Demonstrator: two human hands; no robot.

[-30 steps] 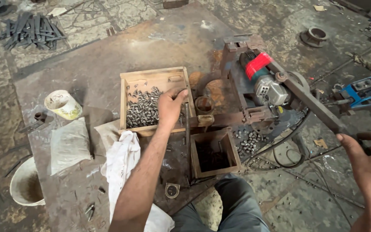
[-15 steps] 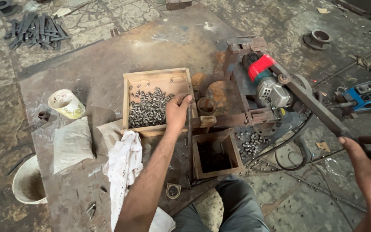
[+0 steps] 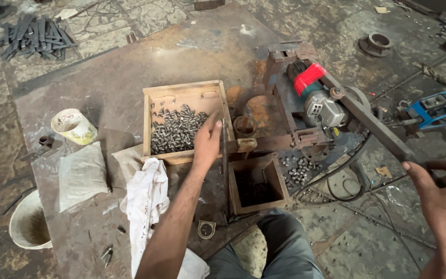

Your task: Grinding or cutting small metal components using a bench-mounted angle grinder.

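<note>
Resting at the wooden tray (image 3: 153,98) edge, left hand (image 3: 207,142); right hand (image 3: 442,199) grips lever (image 3: 372,124)

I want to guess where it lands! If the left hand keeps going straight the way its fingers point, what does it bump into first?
Probably the pile of small metal pieces in the wooden box. The left hand points up and slightly left over the box's right side; depth is hard to judge.

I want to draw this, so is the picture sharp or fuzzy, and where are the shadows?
Head view: soft, even daylight with no glare; faint shadows inside the wooden tray of small metal pieces and the darker small wooden box. The left hand looks sharp; the right hand at the edge looks stretched and slightly blurred.
</note>
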